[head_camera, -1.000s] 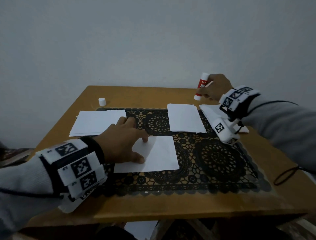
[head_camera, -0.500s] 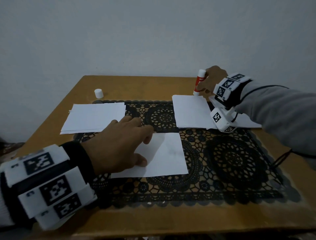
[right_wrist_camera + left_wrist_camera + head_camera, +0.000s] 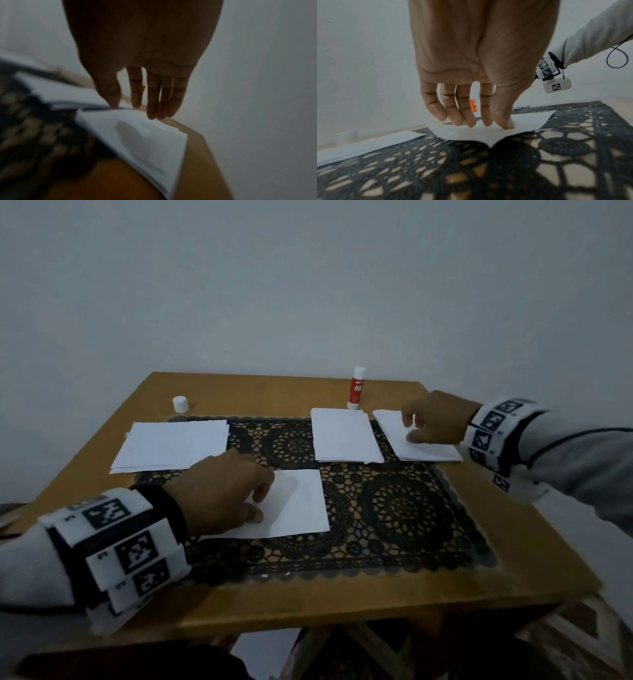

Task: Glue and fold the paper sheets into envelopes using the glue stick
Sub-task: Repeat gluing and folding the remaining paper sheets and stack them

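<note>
On the wooden surface [image 3: 239,392], the left hand [image 3: 219,491] presses straight fingers [image 3: 469,113] on a paper sheet [image 3: 298,501]; only the head view shows the glue stick [image 3: 356,388] upright, right hand [image 3: 435,419] relaxed over a paper stack [image 3: 404,440].

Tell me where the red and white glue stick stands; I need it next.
In the head view the red and white glue stick stands upright on the wooden table, at the far edge, just behind the middle stack of white paper.

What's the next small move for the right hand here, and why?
Probably pinch the top sheet of the far-right stack and lift it off. The right hand is over that stack with fingers relaxed, holding nothing; the glue stick stands alone behind, and the left hand pins the sheet on the mat.
</note>
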The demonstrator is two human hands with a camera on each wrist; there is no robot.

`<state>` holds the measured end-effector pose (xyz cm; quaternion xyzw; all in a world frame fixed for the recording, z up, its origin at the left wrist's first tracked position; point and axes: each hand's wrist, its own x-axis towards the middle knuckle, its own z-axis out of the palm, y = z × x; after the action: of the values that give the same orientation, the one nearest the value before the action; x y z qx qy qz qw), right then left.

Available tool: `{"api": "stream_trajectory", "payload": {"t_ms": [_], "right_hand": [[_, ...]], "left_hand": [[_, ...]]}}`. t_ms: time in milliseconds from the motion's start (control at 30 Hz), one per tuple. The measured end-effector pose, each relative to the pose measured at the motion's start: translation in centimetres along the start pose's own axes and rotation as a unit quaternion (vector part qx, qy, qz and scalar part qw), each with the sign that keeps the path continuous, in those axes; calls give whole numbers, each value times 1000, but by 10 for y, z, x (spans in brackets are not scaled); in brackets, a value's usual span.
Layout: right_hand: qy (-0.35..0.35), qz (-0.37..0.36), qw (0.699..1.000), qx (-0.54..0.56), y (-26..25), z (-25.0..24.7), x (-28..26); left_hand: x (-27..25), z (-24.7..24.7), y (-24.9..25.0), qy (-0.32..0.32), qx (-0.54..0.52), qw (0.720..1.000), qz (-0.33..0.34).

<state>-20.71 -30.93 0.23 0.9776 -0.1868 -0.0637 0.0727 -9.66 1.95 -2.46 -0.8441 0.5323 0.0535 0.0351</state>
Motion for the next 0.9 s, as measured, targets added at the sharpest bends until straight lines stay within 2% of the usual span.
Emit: {"api": "stream_trajectory", "payload": {"t_ms": [100,200,400,667,900], "right_hand": [[-36,-60,994,-85,-3,3,-22],[-25,-86,991,-100,-4,8,-30],[-11,-41,999,-26,-5,24,-22],[40,-28,994,96,-3,26,-17],[50,9,993,109,-9,29,-14]], "left_hand": [[-5,-1,5,-5,8,1000,-4],[-11,-1,6,-13,6,1000,-9],[-22,0,3,-14,-7,1000,-1],[-18,0,1,-3,-3,1000,1],[-18,0,2,0,11,1000,3]]}}
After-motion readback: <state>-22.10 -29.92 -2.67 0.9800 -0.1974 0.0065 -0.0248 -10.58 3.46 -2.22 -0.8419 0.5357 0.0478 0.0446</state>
